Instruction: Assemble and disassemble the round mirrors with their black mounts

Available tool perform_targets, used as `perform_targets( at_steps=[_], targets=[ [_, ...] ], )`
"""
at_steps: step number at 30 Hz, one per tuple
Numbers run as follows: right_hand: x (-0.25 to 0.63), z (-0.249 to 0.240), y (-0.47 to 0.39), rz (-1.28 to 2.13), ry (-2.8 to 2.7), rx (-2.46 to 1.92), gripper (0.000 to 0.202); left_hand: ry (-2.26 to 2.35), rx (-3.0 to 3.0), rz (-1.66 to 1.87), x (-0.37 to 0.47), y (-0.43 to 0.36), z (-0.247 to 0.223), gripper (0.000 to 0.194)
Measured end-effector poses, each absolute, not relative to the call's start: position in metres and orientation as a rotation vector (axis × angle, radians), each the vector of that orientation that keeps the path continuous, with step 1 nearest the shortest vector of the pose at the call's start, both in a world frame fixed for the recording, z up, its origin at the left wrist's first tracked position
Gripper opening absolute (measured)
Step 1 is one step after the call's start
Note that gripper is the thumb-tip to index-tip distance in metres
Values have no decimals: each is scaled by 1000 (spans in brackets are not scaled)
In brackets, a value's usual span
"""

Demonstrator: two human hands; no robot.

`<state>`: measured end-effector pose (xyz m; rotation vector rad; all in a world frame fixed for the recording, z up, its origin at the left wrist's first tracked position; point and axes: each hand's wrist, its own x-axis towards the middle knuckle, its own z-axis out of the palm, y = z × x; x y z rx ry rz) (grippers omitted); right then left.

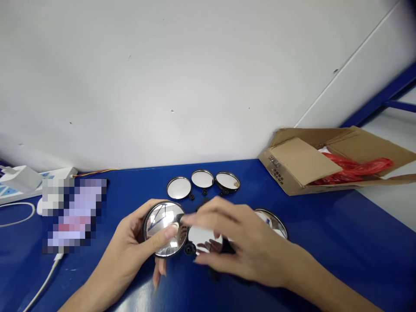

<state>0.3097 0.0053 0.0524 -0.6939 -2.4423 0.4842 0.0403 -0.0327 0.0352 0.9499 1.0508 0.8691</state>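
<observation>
The left hand (139,240) grasps a round mirror (162,214); whether the right hand (247,242) holds anything is unclear. Blue table (312,229) separates both from a carton (300,162), its print illegible.

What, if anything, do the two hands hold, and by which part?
Left hand: a round mirror, thumb on its face, fingers behind. Right hand, blurred: cannot tell.

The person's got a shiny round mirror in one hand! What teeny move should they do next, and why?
Maybe slide the left thumb to the edge of the round mirror. The left hand holds it with that thumb across the shiny face, which could leave smudges. The right hand is close by and could perhaps steady it.
</observation>
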Motion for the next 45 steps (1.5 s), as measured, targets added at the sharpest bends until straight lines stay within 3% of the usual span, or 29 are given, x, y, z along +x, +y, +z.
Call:
perform_targets(
  at_steps=[2,5,11,15,19,21,30,45],
  targets=[
    [304,48,-2,252,-2533,-595,24,986,927,897,43,-33,36,62],
    [303,45,-4,-20,-2528,-576,31,897,854,900,45,-33,39,74],
    [313,50,-7,-3,-2474,-457,28,864,772,838,39,-35,33,96],
    [321,46,0,-61,-2373,-622,40,760,748,956,35,-36,24,76],
    [325,44,27,-396,-2201,-861,21,790,747,1025,34,-32,26,68],
    [326,43,41,-458,-2241,-925,20,812,751,1046,34,-31,27,67],
    [311,21,64,-459,-2509,-953,34,835,794,1044,33,-29,27,62],
    [305,16,67,-285,-2494,-1175,12,823,849,994,33,-29,26,58]
  ],
)
